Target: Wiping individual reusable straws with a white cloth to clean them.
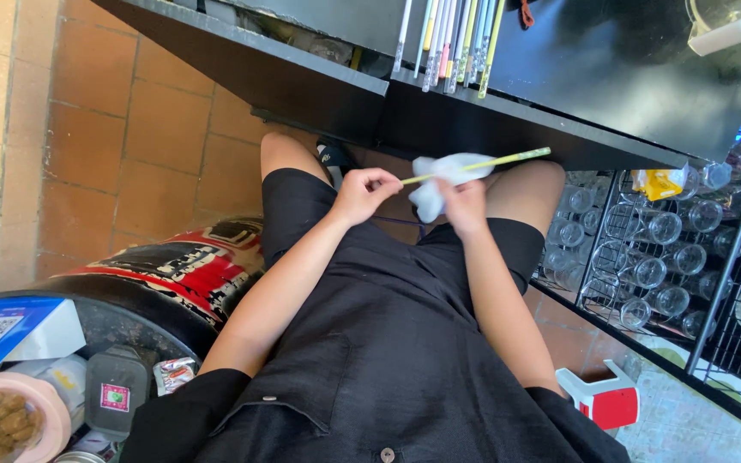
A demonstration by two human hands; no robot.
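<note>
Head view, looking down over a seated lap in black shorts. Left hand [362, 193] pinched shut on the near end of a thin yellow stick [508, 159] — fingers curled, thumb on top. Right hand [463, 204] closed around a white cloth [439, 182], the cloth wrapped about the stick's middle, just beside the left hand's fingertips. Far end of the stick jutting out past the right hand, tilted slightly upward, clear of everything. Hands close together, not touching, joined only by the stick.

Beyond both hands, a black counter [611, 69] with a row of thin coloured sticks [452, 43] lying side by side on it. Out past the right hand, a wire rack [645, 249] full of clear glass jars. Near the right elbow, a red and white stool [600, 396] on the floor. Behind the left elbow — a red, black and white drum [190, 270], a pink-lidded jar [10, 420] and small packets on top.
</note>
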